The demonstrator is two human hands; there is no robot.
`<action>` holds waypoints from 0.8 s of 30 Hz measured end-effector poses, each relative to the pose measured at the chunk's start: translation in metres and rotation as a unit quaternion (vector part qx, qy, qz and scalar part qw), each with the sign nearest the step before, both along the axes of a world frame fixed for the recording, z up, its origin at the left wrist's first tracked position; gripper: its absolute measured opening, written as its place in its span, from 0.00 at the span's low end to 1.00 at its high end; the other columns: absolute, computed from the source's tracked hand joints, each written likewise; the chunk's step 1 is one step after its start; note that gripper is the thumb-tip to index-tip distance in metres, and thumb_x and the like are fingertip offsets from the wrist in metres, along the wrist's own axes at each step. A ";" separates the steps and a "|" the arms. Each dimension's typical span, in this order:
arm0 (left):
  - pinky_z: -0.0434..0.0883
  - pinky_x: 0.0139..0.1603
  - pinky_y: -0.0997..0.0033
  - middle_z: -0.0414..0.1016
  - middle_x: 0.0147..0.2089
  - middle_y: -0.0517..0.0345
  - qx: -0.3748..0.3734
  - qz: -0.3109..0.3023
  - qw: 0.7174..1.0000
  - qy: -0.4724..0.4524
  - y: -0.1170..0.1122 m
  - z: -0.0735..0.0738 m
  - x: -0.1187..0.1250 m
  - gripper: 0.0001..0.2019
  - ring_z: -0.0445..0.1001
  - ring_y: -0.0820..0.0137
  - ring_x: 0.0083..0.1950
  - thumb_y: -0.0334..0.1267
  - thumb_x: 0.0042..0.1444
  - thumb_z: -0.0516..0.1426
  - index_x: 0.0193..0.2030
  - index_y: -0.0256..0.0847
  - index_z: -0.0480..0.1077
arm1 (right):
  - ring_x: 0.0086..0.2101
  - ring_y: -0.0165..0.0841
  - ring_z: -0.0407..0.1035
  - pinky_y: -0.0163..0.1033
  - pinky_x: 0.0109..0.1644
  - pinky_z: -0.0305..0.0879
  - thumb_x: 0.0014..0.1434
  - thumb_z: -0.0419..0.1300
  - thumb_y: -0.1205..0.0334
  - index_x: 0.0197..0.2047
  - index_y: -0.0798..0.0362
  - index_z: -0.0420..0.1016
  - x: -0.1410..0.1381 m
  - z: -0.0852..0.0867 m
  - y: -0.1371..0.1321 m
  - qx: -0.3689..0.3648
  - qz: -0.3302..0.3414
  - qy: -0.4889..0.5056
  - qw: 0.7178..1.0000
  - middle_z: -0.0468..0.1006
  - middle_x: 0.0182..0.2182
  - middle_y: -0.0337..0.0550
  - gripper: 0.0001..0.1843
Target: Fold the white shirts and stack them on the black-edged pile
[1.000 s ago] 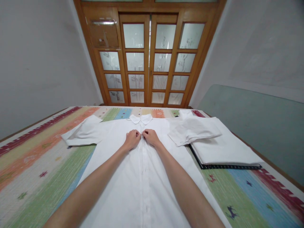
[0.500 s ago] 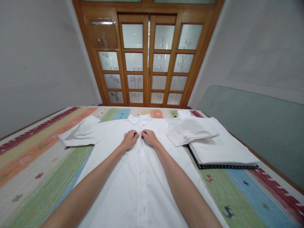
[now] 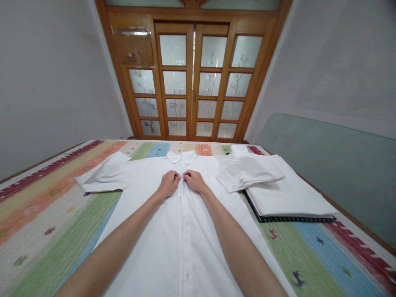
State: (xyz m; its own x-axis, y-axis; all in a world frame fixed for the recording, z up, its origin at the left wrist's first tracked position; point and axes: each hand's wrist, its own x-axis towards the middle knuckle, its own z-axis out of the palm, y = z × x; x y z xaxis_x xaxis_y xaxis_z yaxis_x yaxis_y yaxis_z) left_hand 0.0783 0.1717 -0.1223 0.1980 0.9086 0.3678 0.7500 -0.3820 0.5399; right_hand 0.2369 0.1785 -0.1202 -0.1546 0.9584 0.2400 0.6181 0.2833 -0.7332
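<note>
A white short-sleeved shirt (image 3: 148, 231) lies flat, front up, on a striped bedspread (image 3: 46, 214), its collar (image 3: 182, 156) at the far end. My left hand (image 3: 169, 183) and my right hand (image 3: 192, 180) meet at the button placket just below the collar. Both hands have their fingers curled in a pinch on the placket edges, knuckles almost touching. The fingertips are hidden under the knuckles. The shirt's left sleeve (image 3: 105, 178) spreads out on the bedspread; its right sleeve (image 3: 247, 172) rests on a folded white stack.
A stack of folded white cloth (image 3: 291, 196) sits on a black-edged board (image 3: 293, 218) at the right. Wooden doors with frosted glass panes (image 3: 194, 78) stand beyond the bed. Plain walls rise on both sides, and a green panel (image 3: 340, 165) lies to the right.
The hands stay pinched at the placket under the collar with only tiny finger shifts. The camera has tilted slightly, so the scene sits a little lower.
</note>
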 end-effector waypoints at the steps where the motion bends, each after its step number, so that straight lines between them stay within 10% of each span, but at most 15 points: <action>1: 0.68 0.47 0.63 0.76 0.37 0.54 -0.001 -0.001 1.000 -0.001 0.000 0.000 0.000 0.07 0.73 0.65 0.41 0.36 0.59 0.53 0.36 0.41 0.72 | 0.36 0.32 0.73 0.33 0.44 0.62 0.56 0.56 0.69 0.34 0.51 0.80 0.000 0.000 0.000 -0.001 0.004 0.007 1.000 0.82 0.33 0.39 0.10; 24: 0.68 0.47 0.64 0.73 0.35 0.55 0.016 -0.023 1.000 0.001 0.001 0.000 -0.001 0.06 0.72 0.66 0.41 0.33 0.57 0.55 0.36 0.42 0.73 | 0.34 0.32 0.67 0.35 0.43 0.61 0.52 0.59 0.74 0.34 0.54 0.82 -0.002 -0.004 0.002 0.069 -0.008 -0.056 0.996 0.76 0.30 0.42 0.11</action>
